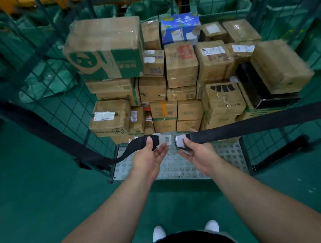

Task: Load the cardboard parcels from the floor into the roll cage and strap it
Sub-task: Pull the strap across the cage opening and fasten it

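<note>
Looking down: the parcels (181, 65) are stacked inside the cage (176, 168). My left hand (150, 155) pinches the tongue (164, 139) of the strap (257, 123). My right hand (197, 152) grips the buckle (180, 143). The ends face each other, just apart, ready to latch across the open front.

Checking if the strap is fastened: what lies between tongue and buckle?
Nothing: in the head view a narrow bare gap separates the tongue, in the left hand, from the buckle, in the right hand.
</note>
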Tool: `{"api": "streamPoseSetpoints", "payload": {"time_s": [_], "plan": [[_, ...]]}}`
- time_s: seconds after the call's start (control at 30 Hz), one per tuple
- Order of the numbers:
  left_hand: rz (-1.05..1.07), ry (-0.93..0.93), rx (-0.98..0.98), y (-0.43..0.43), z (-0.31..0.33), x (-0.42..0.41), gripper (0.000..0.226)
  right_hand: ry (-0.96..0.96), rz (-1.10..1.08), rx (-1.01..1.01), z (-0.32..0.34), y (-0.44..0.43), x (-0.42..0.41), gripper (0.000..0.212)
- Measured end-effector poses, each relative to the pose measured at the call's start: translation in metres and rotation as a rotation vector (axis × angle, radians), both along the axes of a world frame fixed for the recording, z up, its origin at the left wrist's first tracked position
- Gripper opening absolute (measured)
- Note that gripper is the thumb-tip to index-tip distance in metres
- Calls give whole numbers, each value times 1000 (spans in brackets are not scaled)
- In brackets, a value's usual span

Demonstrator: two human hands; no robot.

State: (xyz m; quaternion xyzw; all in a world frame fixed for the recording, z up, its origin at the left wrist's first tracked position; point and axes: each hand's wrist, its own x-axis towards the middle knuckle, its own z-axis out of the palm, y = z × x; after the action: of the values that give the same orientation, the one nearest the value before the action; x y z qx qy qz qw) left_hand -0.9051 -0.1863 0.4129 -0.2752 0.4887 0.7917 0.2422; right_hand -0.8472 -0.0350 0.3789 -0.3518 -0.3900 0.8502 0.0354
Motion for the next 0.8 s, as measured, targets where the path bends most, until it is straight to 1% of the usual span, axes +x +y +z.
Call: {"api": "streamPoseSetpoints", "payload": {"time_s": [0.07, 0.13, 0.27, 0.37, 0.43, 0.57, 0.67, 0.73, 0.8], "plan": [[16, -12, 1, -6, -4, -1, 37, -6, -36, -7, 2, -6, 1, 11], [-3, -30, 21, -10, -7, 1, 32, -5, -66, 22, 8, -13, 1, 8], [-44, -77, 103, -5, -7, 8, 22, 4, -88, 134, 12, -18, -1, 10], [12, -114, 119, 2, -7, 7, 19, 55, -90, 148, 13, -19, -2, 28], [49, -123, 113, 3, -7, 2, 19, 67, -97, 161, 12, -19, -2, 33], [21, -119, 101, 7, -6, 1, 19, 57, -130, 152, 12, -22, 0, 33], [-1, -132, 117, 15, -8, 7, 24, 58, -139, 141, 14, -24, 0, 30], [-25, -136, 65, 18, -11, 9, 26, 53, -142, 141, 15, -23, -1, 30], [-94, -134, -71, 20, -15, 13, 28, 29, -143, 136, 16, -22, -1, 28]]}}
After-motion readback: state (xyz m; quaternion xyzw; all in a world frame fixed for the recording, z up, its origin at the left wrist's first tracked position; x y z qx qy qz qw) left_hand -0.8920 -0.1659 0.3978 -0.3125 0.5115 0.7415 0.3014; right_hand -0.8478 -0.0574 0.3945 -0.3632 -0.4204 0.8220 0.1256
